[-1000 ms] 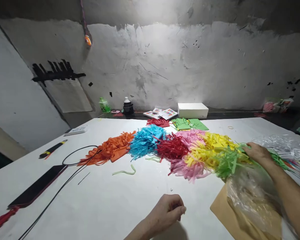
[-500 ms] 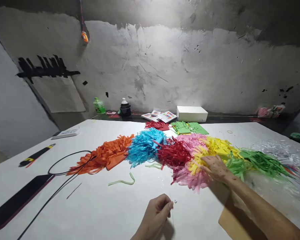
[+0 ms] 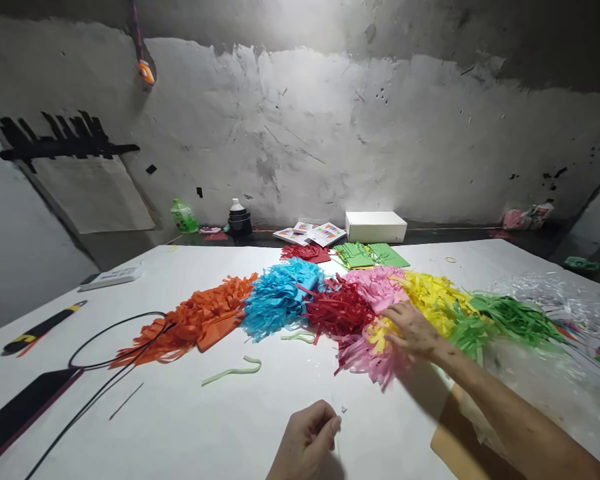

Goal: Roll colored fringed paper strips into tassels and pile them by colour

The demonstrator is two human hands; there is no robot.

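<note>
Bunches of fringed paper lie across the white table (image 3: 180,427): orange (image 3: 200,317), blue (image 3: 280,297), dark red (image 3: 337,307), pink (image 3: 375,287), yellow (image 3: 437,293) and green (image 3: 515,317). My right hand (image 3: 415,330) reaches in from the right, its fingers on a small yellow piece (image 3: 379,333) that lies over pink fringe. Its fingertips are partly lost among the strips. Near the front edge, my left hand (image 3: 310,437) is curled with thumb and finger pinched together; anything between them is too small to make out. A tiny pale scrap (image 3: 344,409) sits beside it.
At left are a black loop of cord (image 3: 115,320), a cutter (image 3: 43,328) and a dark flat device (image 3: 25,413). Clear plastic (image 3: 540,387) and brown card (image 3: 460,440) are at right. A white box (image 3: 375,227) and printed cards (image 3: 313,233) stand behind.
The view has turned slightly, so most things sit further left. My right hand has shifted a little over the yellow and pink fringe. My left hand stays pinched.
</note>
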